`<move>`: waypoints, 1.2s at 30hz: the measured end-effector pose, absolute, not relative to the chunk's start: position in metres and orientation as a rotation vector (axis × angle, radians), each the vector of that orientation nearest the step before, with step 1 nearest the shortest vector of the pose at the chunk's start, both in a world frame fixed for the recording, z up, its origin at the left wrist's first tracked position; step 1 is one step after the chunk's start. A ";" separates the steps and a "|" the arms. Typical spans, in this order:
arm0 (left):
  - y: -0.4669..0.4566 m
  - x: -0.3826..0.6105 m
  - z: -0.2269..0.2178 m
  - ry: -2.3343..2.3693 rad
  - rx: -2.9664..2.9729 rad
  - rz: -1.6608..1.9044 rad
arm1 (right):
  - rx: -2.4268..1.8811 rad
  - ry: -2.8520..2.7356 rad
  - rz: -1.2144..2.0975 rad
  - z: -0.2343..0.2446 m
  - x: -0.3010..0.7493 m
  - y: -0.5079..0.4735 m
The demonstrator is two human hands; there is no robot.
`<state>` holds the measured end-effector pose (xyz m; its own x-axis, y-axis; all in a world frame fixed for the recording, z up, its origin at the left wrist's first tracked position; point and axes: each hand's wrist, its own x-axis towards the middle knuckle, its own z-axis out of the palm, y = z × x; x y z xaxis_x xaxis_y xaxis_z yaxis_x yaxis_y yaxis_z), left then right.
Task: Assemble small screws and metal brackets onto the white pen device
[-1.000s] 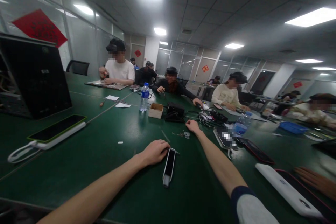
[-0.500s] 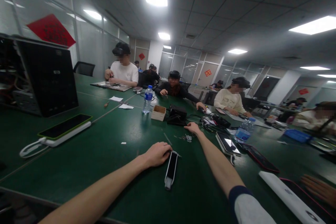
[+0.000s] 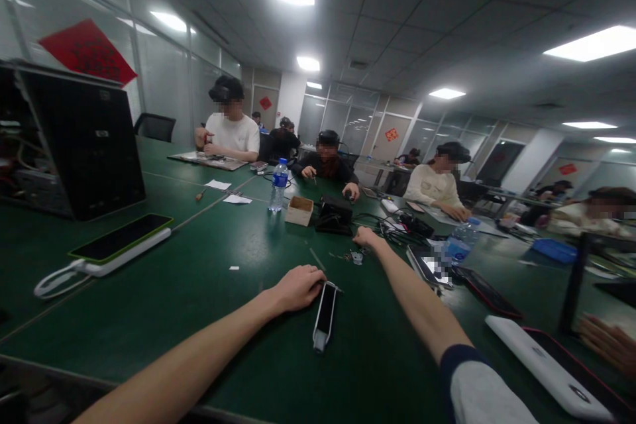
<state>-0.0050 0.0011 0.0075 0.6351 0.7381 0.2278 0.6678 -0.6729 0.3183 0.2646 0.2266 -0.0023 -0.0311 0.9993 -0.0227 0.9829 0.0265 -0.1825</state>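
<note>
My left hand (image 3: 296, 287) rests on the green table (image 3: 199, 291) with its fingers curled against the top end of a slim black device with a silver rim (image 3: 324, 315), steadying it. My right hand (image 3: 366, 236) is stretched far forward, fingers bent down over small metal parts (image 3: 354, 256) lying loose on the table. Whether anything is pinched in those fingers is hidden.
A phone on a white power bank (image 3: 116, 243) lies at left beside an open computer case (image 3: 74, 139). A water bottle (image 3: 279, 184), a small cardboard box (image 3: 299, 210), a black device with cables (image 3: 334, 214) and phones (image 3: 484, 288) lie ahead. Several people sit around the table; another person's hand (image 3: 609, 341) is at right.
My right hand has shifted slightly around the small metal parts. My left hand stays on the black device. A person opposite has drawn an arm back, and a dark panel has risen at right.
</note>
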 end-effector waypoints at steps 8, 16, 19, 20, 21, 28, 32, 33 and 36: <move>0.002 -0.005 0.007 1.182 2.651 0.496 | -1.813 -2.353 0.187 0.023 0.260 0.183; 0.003 -0.005 0.009 1.284 2.710 0.498 | -1.237 -2.310 0.439 0.007 0.235 0.083; 0.007 -0.007 0.010 1.358 2.722 0.478 | -1.141 -2.276 0.537 0.000 0.227 0.055; 0.008 -0.007 0.009 1.380 2.728 0.479 | -1.139 -2.253 0.559 -0.001 0.225 0.049; 0.010 -0.008 0.008 1.405 2.735 0.486 | -1.141 -2.228 0.579 -0.003 0.224 0.045; 0.017 -0.012 0.001 1.436 2.754 0.517 | -1.087 -2.146 0.676 -0.007 0.219 0.033; 0.017 -0.011 0.001 1.412 2.745 0.523 | -1.060 -2.161 0.662 -0.007 0.218 0.031; 0.017 -0.010 0.001 1.408 2.744 0.521 | -1.057 -2.159 0.660 -0.007 0.218 0.031; 0.016 -0.010 0.001 1.402 2.750 0.516 | -1.064 -2.134 0.660 -0.008 0.218 0.032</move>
